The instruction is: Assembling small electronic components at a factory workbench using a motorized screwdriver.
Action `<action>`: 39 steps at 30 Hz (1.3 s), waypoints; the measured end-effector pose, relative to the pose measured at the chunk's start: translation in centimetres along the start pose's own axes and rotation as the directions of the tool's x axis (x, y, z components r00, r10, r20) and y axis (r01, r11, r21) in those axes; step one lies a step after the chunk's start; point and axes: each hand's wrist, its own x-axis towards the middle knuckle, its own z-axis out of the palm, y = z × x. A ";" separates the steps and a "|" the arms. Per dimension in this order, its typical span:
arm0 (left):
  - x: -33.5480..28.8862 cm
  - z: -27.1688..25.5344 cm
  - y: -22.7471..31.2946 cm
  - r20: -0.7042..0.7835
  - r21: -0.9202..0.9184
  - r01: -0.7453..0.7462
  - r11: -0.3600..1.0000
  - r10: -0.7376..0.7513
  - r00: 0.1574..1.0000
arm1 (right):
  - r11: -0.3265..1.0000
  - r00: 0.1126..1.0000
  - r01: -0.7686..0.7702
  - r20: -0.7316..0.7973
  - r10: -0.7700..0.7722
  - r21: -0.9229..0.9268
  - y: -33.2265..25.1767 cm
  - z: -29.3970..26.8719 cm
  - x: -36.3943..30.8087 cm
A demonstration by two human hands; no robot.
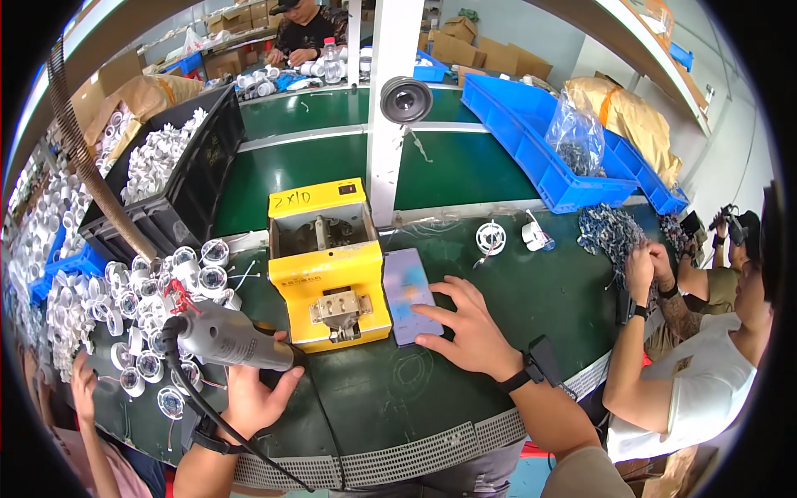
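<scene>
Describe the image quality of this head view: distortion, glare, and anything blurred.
Head view: strong fisheye, so the green table's front edge bows and black corners frame the picture; even overhead light, soft shadows; mild glare on the phone screen under the right hand; the left hand and grey power tool are sharp; rim clutter smears.

Green bench [465,174]: yellow machine [328,266], phone [407,292].

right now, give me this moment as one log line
left hand: grips grey power screwdriver | right hand: fingertips on phone | between: yellow fixture box | surface: green bench
</scene>
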 end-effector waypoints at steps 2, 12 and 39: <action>0.1 0.0 0.1 0.001 -0.018 0.016 1.000 -0.016 1.000 | 1.000 1.000 0.011 0.000 -0.011 -0.022 -0.1 -0.1 0.1; 0.1 0.0 0.2 0.010 0.004 0.008 1.000 -0.008 1.000 | 0.998 0.999 0.006 -0.053 -0.009 -0.058 -0.7 -0.1 0.4; 0.5 -0.1 0.2 0.008 -0.133 -0.010 0.991 0.011 1.000 | 0.985 0.996 -0.023 -0.094 0.007 -0.174 -0.7 1.0 1.1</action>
